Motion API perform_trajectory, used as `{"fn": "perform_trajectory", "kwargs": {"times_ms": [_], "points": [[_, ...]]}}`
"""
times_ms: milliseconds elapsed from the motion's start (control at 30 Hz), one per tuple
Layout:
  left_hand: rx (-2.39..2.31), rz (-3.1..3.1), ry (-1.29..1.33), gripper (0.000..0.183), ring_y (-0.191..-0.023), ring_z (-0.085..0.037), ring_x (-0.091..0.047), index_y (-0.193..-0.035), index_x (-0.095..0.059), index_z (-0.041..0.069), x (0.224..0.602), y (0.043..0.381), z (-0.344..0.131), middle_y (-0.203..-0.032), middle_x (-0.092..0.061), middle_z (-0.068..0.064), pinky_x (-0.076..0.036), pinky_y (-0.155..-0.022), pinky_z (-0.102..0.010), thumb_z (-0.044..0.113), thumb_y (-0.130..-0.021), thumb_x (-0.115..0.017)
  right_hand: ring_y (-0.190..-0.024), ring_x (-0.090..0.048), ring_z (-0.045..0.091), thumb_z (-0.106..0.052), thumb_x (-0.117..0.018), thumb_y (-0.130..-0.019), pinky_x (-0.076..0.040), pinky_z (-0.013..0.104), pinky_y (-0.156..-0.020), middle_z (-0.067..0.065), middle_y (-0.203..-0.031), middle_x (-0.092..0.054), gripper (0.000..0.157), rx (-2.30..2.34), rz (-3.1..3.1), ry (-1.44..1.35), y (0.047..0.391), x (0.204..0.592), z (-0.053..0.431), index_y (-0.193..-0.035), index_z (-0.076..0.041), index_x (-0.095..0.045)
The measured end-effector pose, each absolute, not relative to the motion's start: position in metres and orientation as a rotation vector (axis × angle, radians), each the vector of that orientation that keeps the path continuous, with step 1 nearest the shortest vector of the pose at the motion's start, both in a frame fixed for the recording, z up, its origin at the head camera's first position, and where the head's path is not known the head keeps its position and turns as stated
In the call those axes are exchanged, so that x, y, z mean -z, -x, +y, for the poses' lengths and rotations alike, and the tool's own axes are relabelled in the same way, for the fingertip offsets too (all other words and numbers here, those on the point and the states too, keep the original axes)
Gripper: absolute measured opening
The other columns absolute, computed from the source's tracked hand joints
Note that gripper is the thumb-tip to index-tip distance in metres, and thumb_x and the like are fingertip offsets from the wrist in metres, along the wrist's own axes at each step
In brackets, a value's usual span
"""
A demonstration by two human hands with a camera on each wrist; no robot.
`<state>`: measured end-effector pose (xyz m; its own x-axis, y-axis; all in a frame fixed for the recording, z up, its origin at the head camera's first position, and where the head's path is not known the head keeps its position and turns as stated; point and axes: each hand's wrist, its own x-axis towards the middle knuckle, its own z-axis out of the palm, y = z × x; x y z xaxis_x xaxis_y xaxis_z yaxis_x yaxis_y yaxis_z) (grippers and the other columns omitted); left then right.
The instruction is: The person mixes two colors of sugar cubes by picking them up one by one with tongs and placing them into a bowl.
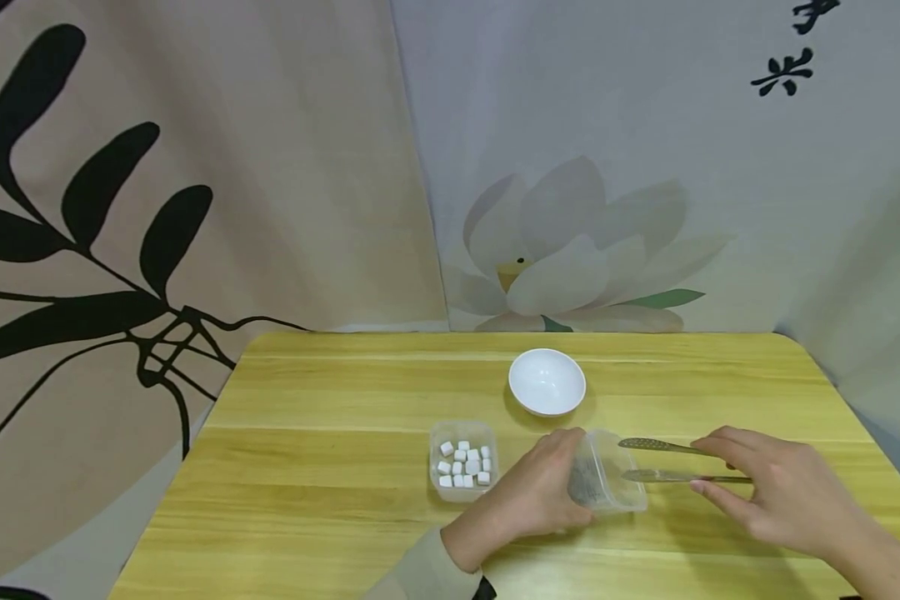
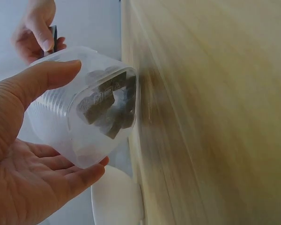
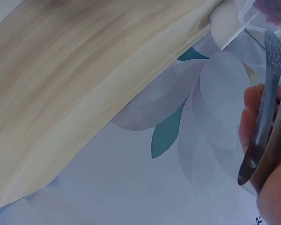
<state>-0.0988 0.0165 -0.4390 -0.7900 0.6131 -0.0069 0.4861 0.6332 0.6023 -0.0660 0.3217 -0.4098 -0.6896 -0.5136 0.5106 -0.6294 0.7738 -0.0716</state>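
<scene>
My left hand (image 1: pixel 532 492) grips a translucent plastic tub (image 1: pixel 606 493), thumb on one side and fingers beneath in the left wrist view. The tub is tilted, its mouth toward the right hand. Several dark, blocky pieces (image 2: pixel 98 105) show through its base. In my right hand (image 1: pixel 787 487) are metal tongs (image 1: pixel 656 445), pinched between thumb and fingers. Their arms are spread, with perforated tips (image 3: pixel 275 54) at the tub's mouth and nothing seen between them.
A second clear tub (image 1: pixel 461 495) holding several white cubes (image 1: pixel 473 467) stands left of the left hand. Behind the tilted tub sits a white bowl (image 1: pixel 547 379). The wooden table (image 1: pixel 307 500) ends at a printed curtain (image 1: pixel 330 167).
</scene>
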Motion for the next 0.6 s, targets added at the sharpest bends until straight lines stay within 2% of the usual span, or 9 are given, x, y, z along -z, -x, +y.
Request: {"fn": "perform_trajectory", "kwargs": {"times_ms": [100,200,300,433,600], "points": [[-0.881,2.638,-0.898,0.100,-0.127,-0.013,-0.054,-0.153,-0.044,0.004,0.439,0.100,0.015,-0.140,-0.057,-0.004,-0.046,-0.107,-0.025,0.024,-0.071,-0.097,-0.062,-0.055,-0.006,-0.050,-0.079,-0.087,-0.045,0.021,-0.050,-0.008,-0.095,-0.071,0.038,-0.331,-2.477,-0.890,0.068,0.410,0.319,-0.101,-0.014,-0.076],[-0.878,2.642,-0.907,0.100,-0.127,-0.013,-0.054,-0.153,-0.044,0.004,0.440,0.099,0.016,-0.140,-0.057,-0.004,-0.047,-0.106,-0.025,0.026,-0.072,-0.097,-0.066,-0.062,0.002,-0.057,-0.070,-0.093,-0.047,0.022,-0.051,-0.007,-0.096,-0.071,0.045,-0.310,-2.466,-0.903,0.070,0.410,0.317,-0.101,-0.013,-0.077],[-0.866,2.653,-0.920,0.101,-0.129,-0.014,-0.053,-0.155,-0.042,0.004,0.440,0.099,0.016,-0.141,-0.056,-0.005,-0.047,-0.106,-0.026,0.029,-0.073,-0.096,-0.071,-0.068,0.009,-0.055,-0.076,-0.089,-0.050,0.025,-0.054,-0.006,-0.097,-0.072,0.043,-0.278,-2.485,-0.907,0.071,0.410,0.315,-0.101,-0.014,-0.077],[-0.838,2.672,-0.936,0.105,-0.131,-0.016,-0.053,-0.157,-0.039,0.002,0.441,0.098,0.016,-0.144,-0.055,-0.007,-0.047,-0.107,-0.026,0.033,-0.075,-0.096,-0.074,-0.069,0.009,-0.046,-0.086,-0.078,-0.052,0.026,-0.055,-0.007,-0.098,-0.072,0.040,-0.263,-2.513,-0.928,0.074,0.412,0.312,-0.102,-0.015,-0.077],[-0.792,2.679,-0.947,0.109,-0.131,-0.016,-0.053,-0.160,-0.036,0.003,0.440,0.098,0.014,-0.145,-0.055,-0.007,-0.047,-0.106,-0.026,0.036,-0.075,-0.095,-0.073,-0.067,0.009,-0.059,-0.074,-0.090,-0.052,0.026,-0.053,-0.008,-0.095,-0.071,0.045,-0.254,-2.504,-0.964,0.079,0.417,0.310,-0.101,-0.015,-0.077]]}}
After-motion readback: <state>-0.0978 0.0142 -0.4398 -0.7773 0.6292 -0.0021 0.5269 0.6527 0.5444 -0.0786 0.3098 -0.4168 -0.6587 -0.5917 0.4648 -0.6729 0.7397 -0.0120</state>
